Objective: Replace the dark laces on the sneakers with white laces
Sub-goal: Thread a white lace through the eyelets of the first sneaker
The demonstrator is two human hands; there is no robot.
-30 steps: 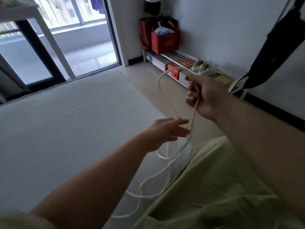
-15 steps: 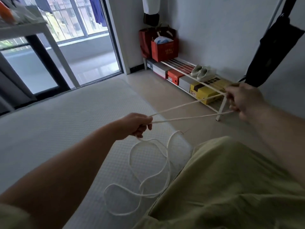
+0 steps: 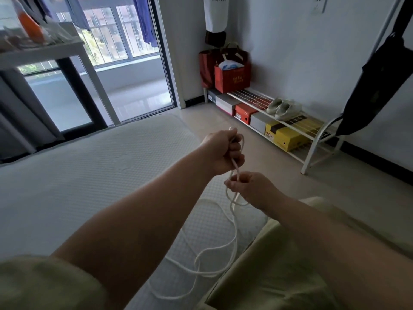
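Nearest the camera, loose loops of the white lace [image 3: 214,253] are lying on the grey mattress [image 3: 78,186] beside the person's pale green shorts [image 3: 279,276], and strands are rising to the right hand [image 3: 250,189], which is pinching them between curled fingertips. Just above it, the left hand [image 3: 223,153] is closing in a fist around the lace's upper part, a small loop poking out the top. Farther off, pale sneakers [image 3: 282,107] are sitting on a white shoe rack [image 3: 312,139] against the wall, above shoeboxes [image 3: 283,135] and beside red bags [image 3: 231,79].
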